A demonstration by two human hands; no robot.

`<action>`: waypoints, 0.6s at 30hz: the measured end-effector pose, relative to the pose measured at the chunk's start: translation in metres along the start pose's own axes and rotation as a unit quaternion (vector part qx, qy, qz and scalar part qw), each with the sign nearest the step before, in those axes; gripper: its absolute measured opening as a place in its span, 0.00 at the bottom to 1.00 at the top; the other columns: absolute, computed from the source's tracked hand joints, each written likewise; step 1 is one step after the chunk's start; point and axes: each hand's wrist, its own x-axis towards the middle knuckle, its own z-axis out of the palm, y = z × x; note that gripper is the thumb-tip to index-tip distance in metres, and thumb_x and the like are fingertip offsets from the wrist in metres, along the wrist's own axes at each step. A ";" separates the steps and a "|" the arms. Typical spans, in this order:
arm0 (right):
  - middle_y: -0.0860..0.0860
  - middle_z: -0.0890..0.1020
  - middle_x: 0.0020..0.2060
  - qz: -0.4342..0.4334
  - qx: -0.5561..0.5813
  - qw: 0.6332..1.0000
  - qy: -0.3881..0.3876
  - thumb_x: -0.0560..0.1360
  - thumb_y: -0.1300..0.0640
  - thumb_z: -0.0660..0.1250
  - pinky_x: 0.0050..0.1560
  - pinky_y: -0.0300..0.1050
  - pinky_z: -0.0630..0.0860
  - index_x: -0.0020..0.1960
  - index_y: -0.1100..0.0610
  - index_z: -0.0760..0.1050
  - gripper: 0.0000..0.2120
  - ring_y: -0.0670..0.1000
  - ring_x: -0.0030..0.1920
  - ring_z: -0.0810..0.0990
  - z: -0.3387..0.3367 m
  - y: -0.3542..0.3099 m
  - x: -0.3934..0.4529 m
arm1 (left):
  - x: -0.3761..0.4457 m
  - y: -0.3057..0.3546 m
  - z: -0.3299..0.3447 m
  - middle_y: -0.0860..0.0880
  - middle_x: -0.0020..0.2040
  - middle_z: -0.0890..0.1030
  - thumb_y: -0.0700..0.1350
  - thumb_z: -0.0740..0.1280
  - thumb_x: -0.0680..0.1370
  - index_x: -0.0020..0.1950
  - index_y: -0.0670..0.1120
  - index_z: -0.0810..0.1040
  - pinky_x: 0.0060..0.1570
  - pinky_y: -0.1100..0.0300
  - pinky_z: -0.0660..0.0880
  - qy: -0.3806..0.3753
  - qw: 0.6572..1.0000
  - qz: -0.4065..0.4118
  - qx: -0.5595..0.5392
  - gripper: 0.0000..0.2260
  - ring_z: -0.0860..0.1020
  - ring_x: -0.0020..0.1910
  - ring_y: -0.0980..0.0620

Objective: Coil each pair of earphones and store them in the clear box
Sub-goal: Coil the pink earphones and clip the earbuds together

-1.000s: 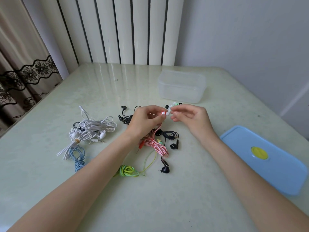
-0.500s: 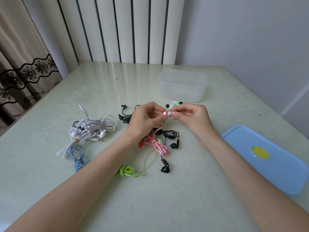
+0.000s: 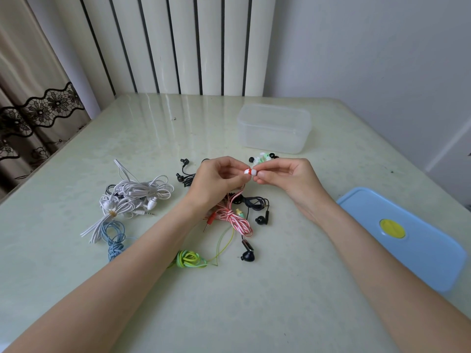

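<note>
Together left hand [image 3: 216, 182] and right hand [image 3: 288, 177] pinch red-and-white earbud [image 3: 249, 171]

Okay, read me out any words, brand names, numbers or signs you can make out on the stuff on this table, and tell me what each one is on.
No text can be read anywhere in this view.
Yellow oval patch on the light blue plastic lid: plain, no lettering visible.
Clear plastic box: no label visible.
Red-and-white striped earphones, white earphone bundle: any markings are too small to tell.
</note>
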 end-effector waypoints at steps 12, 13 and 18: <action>0.49 0.82 0.39 -0.123 -0.162 0.979 0.017 0.68 0.69 0.70 0.47 0.36 0.78 0.43 0.58 0.81 0.08 0.44 0.39 0.81 0.005 0.004 -0.001 | -0.002 0.004 -0.002 0.51 0.31 0.81 0.35 0.71 0.71 0.46 0.36 0.80 0.34 0.70 0.75 -0.019 0.998 -0.045 -0.041 0.05 0.78 0.29 0.60; 0.49 0.81 0.40 -0.122 -0.156 0.980 0.019 0.68 0.69 0.70 0.46 0.35 0.78 0.45 0.58 0.81 0.09 0.43 0.39 0.81 0.005 0.005 -0.001 | -0.002 0.004 -0.001 0.49 0.32 0.81 0.35 0.71 0.71 0.46 0.37 0.80 0.34 0.70 0.75 -0.017 0.998 -0.043 -0.036 0.05 0.78 0.29 0.60; 0.53 0.81 0.39 -0.062 -0.082 0.994 0.043 0.69 0.71 0.69 0.43 0.32 0.77 0.45 0.59 0.78 0.10 0.42 0.36 0.82 0.005 0.010 -0.002 | -0.001 0.001 0.001 0.47 0.35 0.82 0.38 0.72 0.71 0.41 0.44 0.80 0.36 0.68 0.76 0.008 1.000 -0.023 -0.006 0.03 0.79 0.31 0.58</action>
